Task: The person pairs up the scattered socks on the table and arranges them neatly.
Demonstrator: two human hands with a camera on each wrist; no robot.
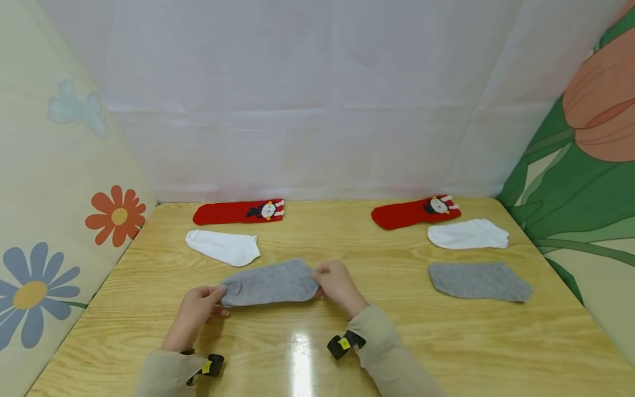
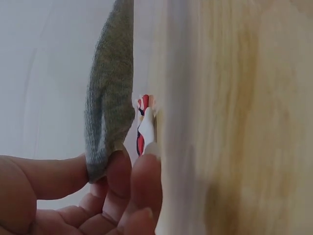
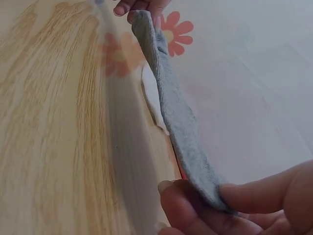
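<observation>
A grey sock (image 1: 270, 284) is stretched lengthwise between both hands, a little above the wooden table. My left hand (image 1: 199, 309) pinches its left end between thumb and fingers; the left wrist view shows the sock (image 2: 111, 83) seen nearly edge-on above that grip. At the other end my right hand (image 1: 338, 286) pinches the sock's right edge. In the right wrist view the sock (image 3: 178, 117) runs from the right thumb and fingers up to the left hand (image 3: 142, 7). Behind the held sock lies a white sock (image 1: 223, 247) on the table.
A red sock (image 1: 238, 212) with a cartoon figure lies at the back left. On the right lie another red sock (image 1: 415, 212), a white sock (image 1: 468, 234) and a flat grey sock (image 1: 479, 281). A white cloth (image 1: 317, 99) rises behind the table (image 1: 278, 353).
</observation>
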